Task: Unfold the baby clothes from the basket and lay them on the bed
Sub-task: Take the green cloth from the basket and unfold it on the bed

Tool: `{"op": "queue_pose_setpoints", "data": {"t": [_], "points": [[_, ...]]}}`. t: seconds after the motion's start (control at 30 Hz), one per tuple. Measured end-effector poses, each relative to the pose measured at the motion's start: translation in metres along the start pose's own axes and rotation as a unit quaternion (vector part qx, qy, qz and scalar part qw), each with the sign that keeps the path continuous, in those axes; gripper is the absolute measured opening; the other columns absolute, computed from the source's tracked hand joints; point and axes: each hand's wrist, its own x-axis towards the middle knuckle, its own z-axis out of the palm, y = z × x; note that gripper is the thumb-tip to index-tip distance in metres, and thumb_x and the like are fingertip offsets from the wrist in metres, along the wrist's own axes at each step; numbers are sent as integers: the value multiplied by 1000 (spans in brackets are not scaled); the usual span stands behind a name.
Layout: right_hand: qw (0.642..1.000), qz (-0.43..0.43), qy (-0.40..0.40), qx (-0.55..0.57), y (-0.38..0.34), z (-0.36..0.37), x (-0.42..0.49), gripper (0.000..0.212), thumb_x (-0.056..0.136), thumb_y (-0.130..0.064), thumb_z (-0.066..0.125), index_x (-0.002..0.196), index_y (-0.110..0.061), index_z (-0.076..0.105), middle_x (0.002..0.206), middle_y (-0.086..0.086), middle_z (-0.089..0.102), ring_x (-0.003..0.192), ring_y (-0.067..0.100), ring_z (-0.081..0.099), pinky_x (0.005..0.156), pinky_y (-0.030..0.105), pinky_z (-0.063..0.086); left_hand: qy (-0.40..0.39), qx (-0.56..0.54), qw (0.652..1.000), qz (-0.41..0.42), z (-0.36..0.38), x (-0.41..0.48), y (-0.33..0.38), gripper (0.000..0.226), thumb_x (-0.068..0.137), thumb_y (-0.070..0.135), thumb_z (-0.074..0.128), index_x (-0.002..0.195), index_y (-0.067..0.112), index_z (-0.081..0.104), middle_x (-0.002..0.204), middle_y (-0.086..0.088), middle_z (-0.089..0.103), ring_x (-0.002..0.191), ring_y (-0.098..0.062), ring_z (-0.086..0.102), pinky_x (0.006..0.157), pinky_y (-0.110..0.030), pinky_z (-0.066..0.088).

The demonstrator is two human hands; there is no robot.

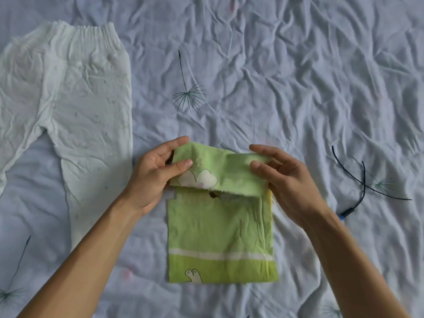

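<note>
Grip on cloth: left hand (156, 173) and right hand (282, 177) each pinch the top flap of a folded light-green fabric baby garment (220, 230), lower centre on the wrinkled pale-blue bed (298, 76); light, limp, probably best taken at corners.

No readable text or labels

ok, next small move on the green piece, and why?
Probably swing the pinched flap away from the body and lay it flat. The left hand and right hand both pinch its far edge, the green garment is doubled over, and open bed lies beyond it.
</note>
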Motion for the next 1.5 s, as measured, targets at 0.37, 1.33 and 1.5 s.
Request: {"op": "queue_pose_setpoints", "data": {"t": [0.37,1.33,1.5], "points": [[1000,-5,6,7,-34,-6,79,33,92,-2,69,124,-7,66,119,19,73,102,25,74,86,31,61,51,-3,998,31,10,48,12,70,73,5,74,140,9,56,117,-1,76,79,-19,77,62,-22,59],[853,-136,-61,-500,35,-17,-56,59,85,-18,78,128,-30,40,78,4,54,62,-6,50,56,10,37,-15,472,878,75,-15,-76,-31,52,80,32,85,118,53,56,117,0,73,112,-9,66,92,-30,51],[888,-203,-16,-411,51,-9,-80,27,94,-10,66,109,-26,50,67,-3,57,54,19,44,52,25,37,23,336,932,133,-6,-99,-39,45,90,12,77,119,39,55,92,-1,79,83,-17,74,72,-28,55]]}}
